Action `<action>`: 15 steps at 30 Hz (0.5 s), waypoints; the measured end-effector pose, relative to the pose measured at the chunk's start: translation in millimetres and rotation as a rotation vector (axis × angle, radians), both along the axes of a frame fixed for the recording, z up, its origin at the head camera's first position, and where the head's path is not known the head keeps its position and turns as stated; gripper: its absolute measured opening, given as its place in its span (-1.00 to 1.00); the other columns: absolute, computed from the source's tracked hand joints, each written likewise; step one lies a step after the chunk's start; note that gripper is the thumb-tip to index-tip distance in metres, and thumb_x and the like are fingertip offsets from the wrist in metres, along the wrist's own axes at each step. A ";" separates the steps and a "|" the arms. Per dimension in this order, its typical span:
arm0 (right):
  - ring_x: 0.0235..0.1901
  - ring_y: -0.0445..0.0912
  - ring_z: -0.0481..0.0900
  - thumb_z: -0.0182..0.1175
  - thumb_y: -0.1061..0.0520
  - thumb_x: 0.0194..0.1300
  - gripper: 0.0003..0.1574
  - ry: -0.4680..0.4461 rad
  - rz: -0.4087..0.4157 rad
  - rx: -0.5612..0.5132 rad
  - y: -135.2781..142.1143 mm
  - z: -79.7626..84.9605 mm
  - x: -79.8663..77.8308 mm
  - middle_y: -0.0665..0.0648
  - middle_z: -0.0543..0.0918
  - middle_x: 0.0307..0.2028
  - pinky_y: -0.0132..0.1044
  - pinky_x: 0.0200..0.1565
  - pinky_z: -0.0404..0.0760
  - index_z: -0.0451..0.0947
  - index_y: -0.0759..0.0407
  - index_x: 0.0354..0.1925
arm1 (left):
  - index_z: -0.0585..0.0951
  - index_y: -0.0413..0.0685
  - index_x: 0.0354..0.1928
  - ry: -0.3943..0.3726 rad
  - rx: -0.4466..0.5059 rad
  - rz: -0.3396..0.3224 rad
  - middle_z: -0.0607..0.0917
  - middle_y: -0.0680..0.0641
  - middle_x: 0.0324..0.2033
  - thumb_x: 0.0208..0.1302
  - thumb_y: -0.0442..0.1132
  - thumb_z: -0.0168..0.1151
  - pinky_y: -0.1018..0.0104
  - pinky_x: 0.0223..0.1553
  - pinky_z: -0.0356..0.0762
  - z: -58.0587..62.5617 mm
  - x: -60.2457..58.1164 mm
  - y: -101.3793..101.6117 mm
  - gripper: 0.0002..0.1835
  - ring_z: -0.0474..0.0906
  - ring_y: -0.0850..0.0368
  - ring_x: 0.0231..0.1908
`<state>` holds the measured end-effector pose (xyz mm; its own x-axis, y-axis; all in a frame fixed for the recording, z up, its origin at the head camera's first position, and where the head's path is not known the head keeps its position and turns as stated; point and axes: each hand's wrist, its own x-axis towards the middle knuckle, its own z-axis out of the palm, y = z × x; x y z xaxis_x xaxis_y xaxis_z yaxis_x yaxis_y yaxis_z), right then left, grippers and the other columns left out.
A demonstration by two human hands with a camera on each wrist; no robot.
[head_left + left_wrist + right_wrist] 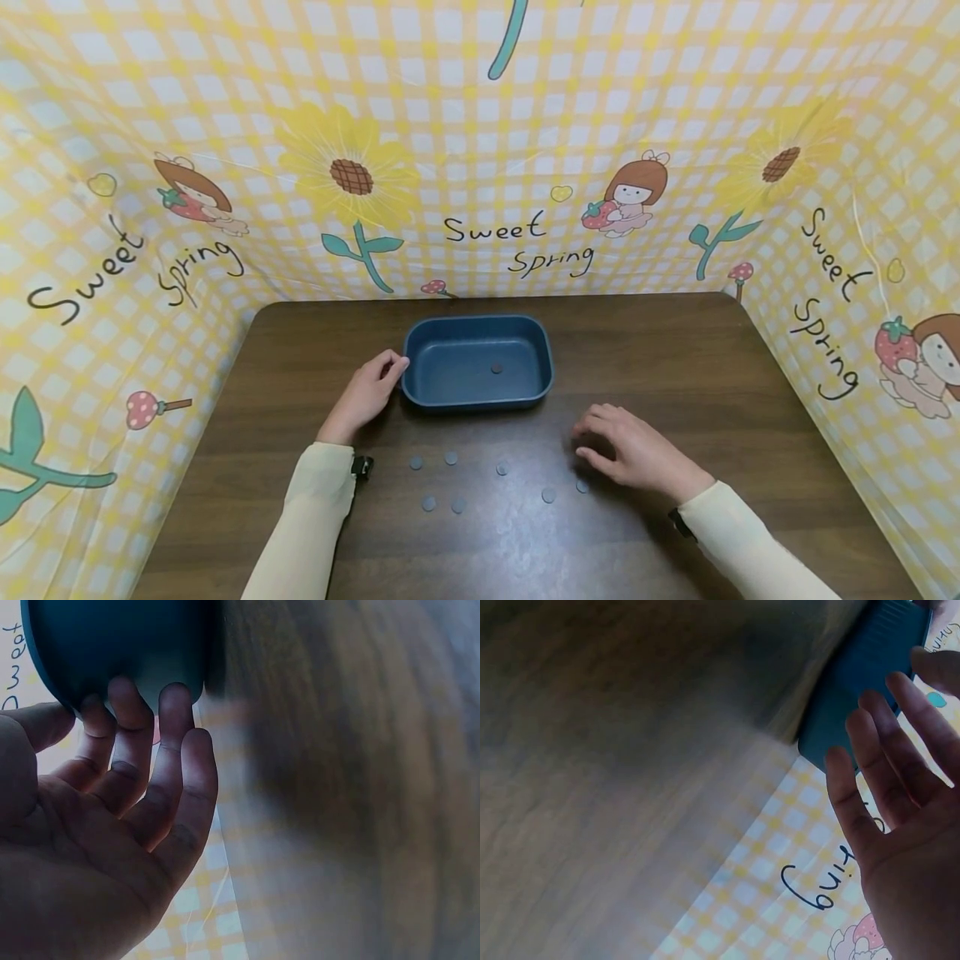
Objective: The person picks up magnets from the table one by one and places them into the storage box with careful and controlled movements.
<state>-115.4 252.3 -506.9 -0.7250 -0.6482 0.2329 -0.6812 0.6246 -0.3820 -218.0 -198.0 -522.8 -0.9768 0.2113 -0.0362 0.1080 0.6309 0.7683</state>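
A dark blue rectangular tray (477, 403) with rounded corners stands toward the back of the table, one small coin (497, 367) lying inside. At its left end my left hand (365, 395) pinches the rim; in the left wrist view the thumb is at the rim and the fingertips (176, 705) meet the outer wall. My right hand (628, 446) hovers over the table, right of the tray and nearer me, fingers loosely bent and holding nothing. A coin (582, 486) lies just below its thumb, with another coin (548, 495) to the left of that one.
Several more flat grey coins (451, 457) lie scattered on the brown wooden table (660, 350) in front of the tray. A yellow checked cloth (480, 150) with printed flowers and lettering hangs around the table's back and sides.
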 end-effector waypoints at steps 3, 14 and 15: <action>-0.09 -0.18 0.62 0.51 0.08 0.37 -0.74 -0.008 0.013 0.013 1.7 -2.2 3.2 -0.08 0.67 -0.11 -0.10 0.01 0.68 0.75 0.07 -0.02 | 0.57 -0.06 -0.04 -0.002 -0.002 -0.004 0.58 -0.13 -0.28 0.74 0.13 -0.04 0.05 -0.09 0.38 0.7 0.4 -0.3 -0.59 0.48 -0.03 -0.24; -0.10 -0.18 0.62 0.52 0.05 0.37 -0.75 -0.081 0.033 0.051 6.3 -9.0 11.5 -0.14 0.66 -0.11 -0.12 0.00 0.67 0.77 -0.05 0.00 | 0.56 -0.04 -0.08 0.005 0.006 -0.013 0.52 -0.07 -0.35 0.75 0.11 -0.04 0.05 -0.14 0.37 1.5 -1.0 -0.5 -0.61 0.44 -0.01 -0.31; -0.11 -0.17 0.62 0.52 0.05 0.38 -0.75 -0.090 0.035 0.054 6.7 -10.0 12.1 -0.14 0.66 -0.12 -0.13 0.00 0.67 0.77 -0.05 0.00 | 0.55 -0.04 -0.08 0.005 0.007 -0.012 0.52 -0.07 -0.35 0.75 0.11 -0.04 0.06 -0.14 0.37 1.4 -1.1 -0.3 -0.61 0.44 0.00 -0.31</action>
